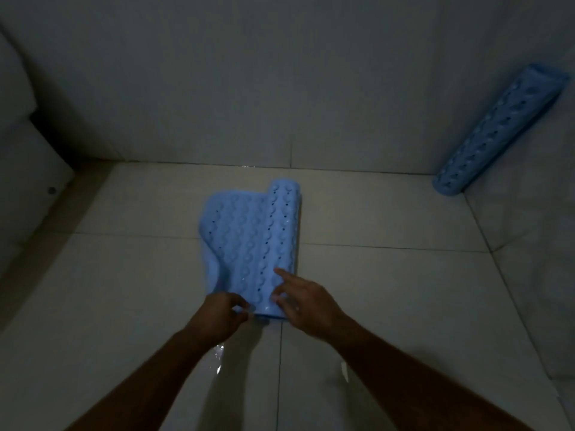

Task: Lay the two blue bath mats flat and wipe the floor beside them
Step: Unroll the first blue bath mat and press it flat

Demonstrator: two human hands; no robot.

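Observation:
A light blue bath mat (249, 241) with bumps and small holes lies on the tiled floor, half unrolled: its left part is spread out and wavy, its right part is still a roll. My left hand (222, 315) pinches the mat's near left corner. My right hand (306, 301) rests on the near end of the roll with the index finger stretched out. A second blue mat (497, 132), fully rolled, leans upright in the far right corner against the wall.
Pale floor tiles (389, 293) with dark grout lines surround the mat; wet glints show on the floor near my forearms. Tiled walls close the space at the back and right. A white ledge or fixture (28, 169) stands at the left.

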